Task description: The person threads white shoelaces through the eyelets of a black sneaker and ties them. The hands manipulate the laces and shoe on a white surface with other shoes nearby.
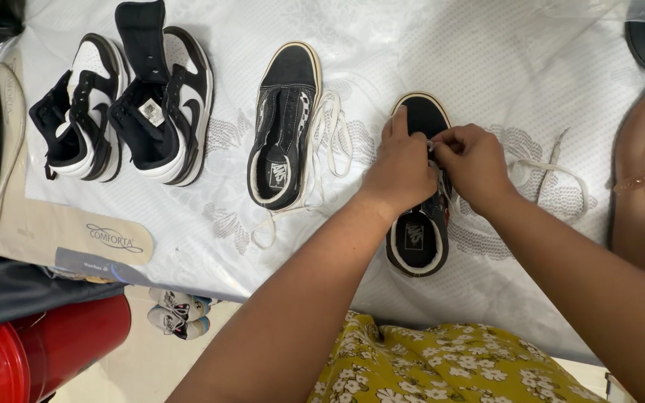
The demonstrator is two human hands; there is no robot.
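Two hands meet over one black low-top sneaker point(417, 237) lying on the white patterned mattress point(487, 60), toe pointing to the far side. Left hand point(399, 170) is curled over the shoe's lacing area, fingers bunched tight, pinching at something right where the laces go. Right hand point(473, 164) is pressed up against it, fingertips narrowed down on the same spot, and a cream lace point(554, 170) runs out from under that hand in a loop to the right across the mattress. Exactly what each fingertip grips is hidden by the knuckles.

Just left of this shoe lies its partner, a second black sneaker point(284, 127), with its own cream lace point(330, 134) pulled out and heaped beside it, touching its right edge. Further left, well apart, a pair of black-and-white high-tops point(125, 104) lies side by side, tongues flopped open. At the near left, below the mattress edge, a red container point(46, 343) and a small pair of pale shoes point(178, 312) show on the floor. A yellow flowered garment point(442, 366) fills the near edge.
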